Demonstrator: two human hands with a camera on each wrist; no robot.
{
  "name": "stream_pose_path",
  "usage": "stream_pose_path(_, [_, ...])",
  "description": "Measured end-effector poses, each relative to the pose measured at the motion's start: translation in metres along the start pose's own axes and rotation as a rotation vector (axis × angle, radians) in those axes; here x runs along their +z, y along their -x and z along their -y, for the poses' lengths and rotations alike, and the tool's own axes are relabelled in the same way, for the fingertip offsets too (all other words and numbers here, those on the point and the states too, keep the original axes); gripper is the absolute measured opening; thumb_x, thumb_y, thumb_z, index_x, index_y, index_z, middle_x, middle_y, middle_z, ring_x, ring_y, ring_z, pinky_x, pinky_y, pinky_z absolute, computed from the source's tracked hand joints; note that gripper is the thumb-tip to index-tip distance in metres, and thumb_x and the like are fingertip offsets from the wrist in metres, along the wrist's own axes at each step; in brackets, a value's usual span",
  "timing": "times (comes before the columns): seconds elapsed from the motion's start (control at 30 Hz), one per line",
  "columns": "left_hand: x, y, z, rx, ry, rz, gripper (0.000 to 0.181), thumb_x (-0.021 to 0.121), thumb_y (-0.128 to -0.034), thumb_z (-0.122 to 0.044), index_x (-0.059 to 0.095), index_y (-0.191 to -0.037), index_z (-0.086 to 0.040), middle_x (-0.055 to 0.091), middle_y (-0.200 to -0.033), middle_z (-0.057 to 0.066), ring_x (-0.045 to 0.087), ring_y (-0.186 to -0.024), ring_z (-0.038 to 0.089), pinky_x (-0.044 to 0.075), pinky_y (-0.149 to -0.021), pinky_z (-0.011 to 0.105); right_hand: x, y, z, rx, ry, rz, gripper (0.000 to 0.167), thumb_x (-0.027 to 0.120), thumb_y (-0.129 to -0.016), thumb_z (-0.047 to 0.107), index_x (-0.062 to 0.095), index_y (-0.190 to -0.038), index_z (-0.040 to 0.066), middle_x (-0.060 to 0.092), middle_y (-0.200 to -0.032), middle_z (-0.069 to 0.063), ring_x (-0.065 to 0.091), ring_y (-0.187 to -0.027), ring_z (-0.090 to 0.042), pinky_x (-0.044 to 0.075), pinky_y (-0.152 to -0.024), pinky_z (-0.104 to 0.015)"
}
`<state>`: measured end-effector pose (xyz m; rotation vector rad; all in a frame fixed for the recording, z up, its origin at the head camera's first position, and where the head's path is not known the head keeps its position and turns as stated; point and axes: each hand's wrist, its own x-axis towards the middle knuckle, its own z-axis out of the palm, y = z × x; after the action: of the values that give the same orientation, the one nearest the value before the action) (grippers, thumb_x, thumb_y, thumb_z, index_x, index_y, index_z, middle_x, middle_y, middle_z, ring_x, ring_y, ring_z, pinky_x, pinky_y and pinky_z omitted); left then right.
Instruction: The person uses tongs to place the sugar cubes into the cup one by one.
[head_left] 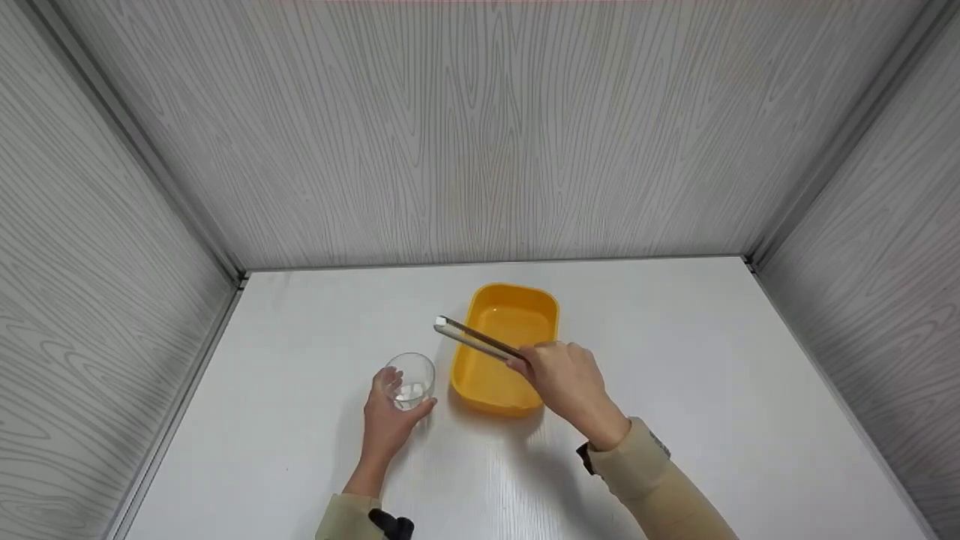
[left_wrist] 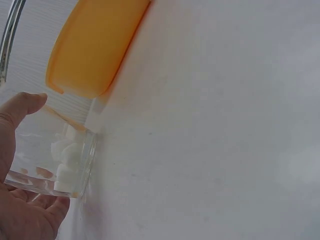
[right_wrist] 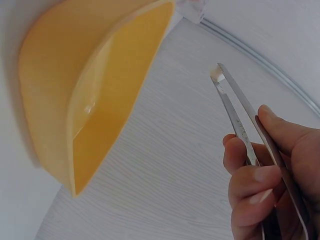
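My left hand [head_left: 382, 421] grips a clear drinking glass [head_left: 414, 375] standing on the white table, thumb on one side and fingers round the other. Several white cubes [left_wrist: 68, 157] lie in the bottom of the glass, seen through its wall in the left wrist view. My right hand [head_left: 571, 381] holds metal tongs [head_left: 480, 341], pinching them between thumb and fingers. At their tips is a small white cube [right_wrist: 218, 74], raised above the table between the glass and the yellow tub [head_left: 459, 375]. The tongs pass over the tub.
The yellow tub, deep with rounded corners, stands right of the glass. White table surface [head_left: 675, 360] spreads on both sides. Wood-grain panels close the back [head_left: 480, 150] and both sides.
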<state>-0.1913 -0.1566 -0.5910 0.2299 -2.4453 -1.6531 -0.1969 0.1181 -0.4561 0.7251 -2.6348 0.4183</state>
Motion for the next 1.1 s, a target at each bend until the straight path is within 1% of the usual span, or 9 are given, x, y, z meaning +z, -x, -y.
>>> stream_pose_path(0.3, [0.0, -0.001, -0.001, -0.017, -0.006, 0.005, 0.093, 0.087, -0.0728, -0.02, 0.032, -0.145, 0.002, 0.043, -0.146, 0.023, 0.043, -0.134, 0.037, 0.038, -0.11, 0.045, 0.0, 0.006, 0.014, -0.053, -0.02, 0.027, 0.026, 0.07, -0.09, 0.034, 0.064, -0.077, 0.013, 0.042, -0.059, 0.008, 0.036, -0.046, -0.01, 0.031, -0.041, -0.023])
stream_pose_path(0.5, [0.001, -0.002, 0.001, -0.029, 0.002, 0.003, 0.094, 0.087, -0.0728, -0.019, 0.032, -0.146, 0.001, 0.042, -0.147, 0.022, 0.043, -0.134, 0.036, 0.038, -0.11, 0.045, 0.004, 0.01, 0.019, -0.084, -0.037, 0.047, 0.025, 0.07, -0.09, 0.034, 0.066, -0.077, 0.013, 0.047, -0.059, 0.007, 0.039, -0.047, -0.008, 0.034, -0.041, -0.021])
stream_pose_path(0.73, [0.001, -0.001, 0.001, -0.015, -0.002, -0.005, 0.094, 0.088, -0.0723, -0.02, 0.033, -0.145, 0.002, 0.042, -0.147, 0.023, 0.044, -0.134, 0.036, 0.038, -0.109, 0.045, 0.008, 0.013, 0.026, -0.093, -0.022, 0.094, 0.027, 0.07, -0.09, 0.037, 0.068, -0.077, 0.013, 0.049, -0.06, 0.007, 0.042, -0.048, -0.008, 0.035, -0.041, -0.021])
stream_pose_path(0.8, [0.0, -0.001, 0.001, -0.008, 0.0, -0.007, 0.093, 0.088, -0.072, -0.02, 0.033, -0.145, 0.002, 0.043, -0.146, 0.024, 0.044, -0.134, 0.036, 0.038, -0.109, 0.045, 0.01, 0.014, 0.026, -0.102, -0.008, 0.093, 0.028, 0.07, -0.089, 0.038, 0.068, -0.077, 0.013, 0.05, -0.06, 0.006, 0.043, -0.048, -0.009, 0.035, -0.041, -0.022])
stream_pose_path(0.93, [0.0, 0.0, 0.002, -0.002, 0.003, -0.004, 0.093, 0.088, -0.0718, -0.019, 0.033, -0.144, 0.001, 0.043, -0.146, 0.024, 0.043, -0.134, 0.036, 0.037, -0.11, 0.044, 0.011, 0.015, 0.026, -0.125, 0.031, 0.063, 0.029, 0.072, -0.087, 0.04, 0.068, -0.078, 0.012, 0.056, -0.063, 0.004, 0.05, -0.048, -0.012, 0.039, -0.04, -0.023])
stream_pose_path(1.1, [0.0, -0.001, 0.003, -0.004, 0.002, 0.0, 0.092, 0.087, -0.0721, -0.019, 0.034, -0.144, 0.001, 0.045, -0.145, 0.023, 0.043, -0.134, 0.036, 0.037, -0.11, 0.044, 0.008, 0.016, 0.024, -0.104, 0.028, 0.063, 0.03, 0.072, -0.087, 0.04, 0.071, -0.083, 0.01, 0.061, -0.068, 0.001, 0.053, -0.051, -0.013, 0.043, -0.043, -0.024])
